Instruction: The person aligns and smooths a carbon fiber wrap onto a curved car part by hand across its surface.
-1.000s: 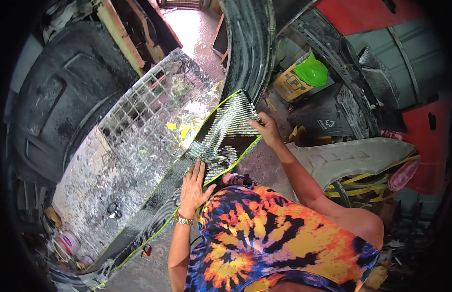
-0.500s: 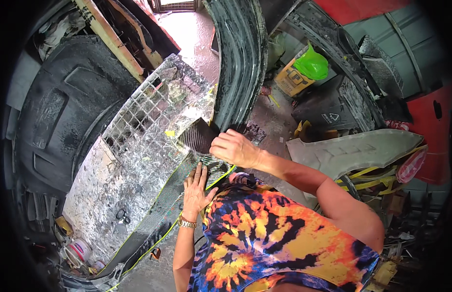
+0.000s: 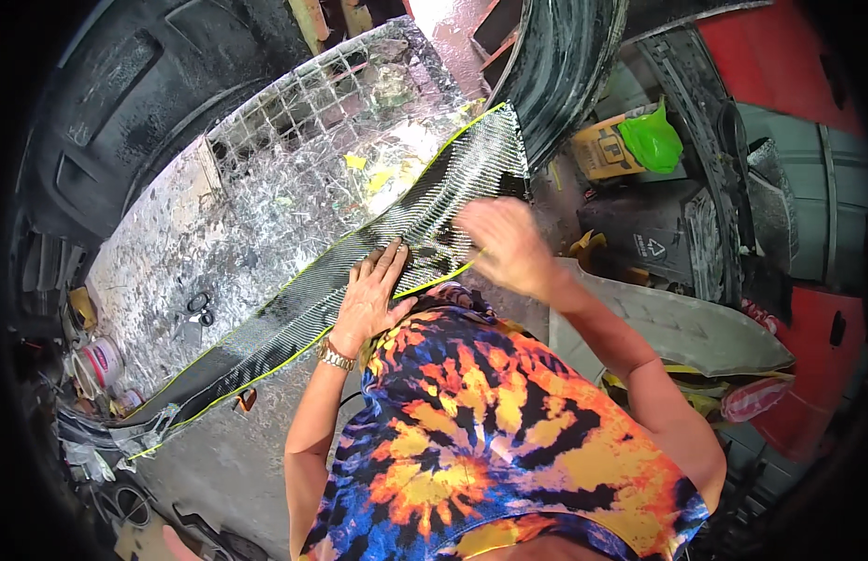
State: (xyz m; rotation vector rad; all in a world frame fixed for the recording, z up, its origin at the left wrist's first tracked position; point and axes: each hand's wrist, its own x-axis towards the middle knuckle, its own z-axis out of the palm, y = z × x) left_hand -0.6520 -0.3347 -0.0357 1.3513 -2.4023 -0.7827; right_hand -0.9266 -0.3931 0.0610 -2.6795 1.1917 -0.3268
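Note:
A long strip of black-and-silver woven carbon fibre cloth (image 3: pixel 308 280) with yellow-green edges lies diagonally over the worktable (image 3: pixel 251 252). It widens toward its far right end, which is spread out beside a curved black moulded part (image 3: pixel 565 70). My left hand (image 3: pixel 366 297) rests flat on the middle of the strip, its fingers stretched out. My right hand (image 3: pixel 509 245) is over the wider part, close to the near edge. Its fingers are smeared by motion, so whether it touches or holds the cloth does not show.
Black-handled scissors (image 3: pixel 200 310) lie on the table's left part, with a white-and-pink tub (image 3: pixel 99 363) farther left. A wire grid (image 3: pixel 294 107) is along the far edge. To the right are a box with a green bag (image 3: pixel 651 138) and a grey curved panel (image 3: pixel 672 318).
The cloth's far end, earlier folded back and pinched in my right hand, now lies spread out. My right hand has moved nearer and right. The whole view has shifted.

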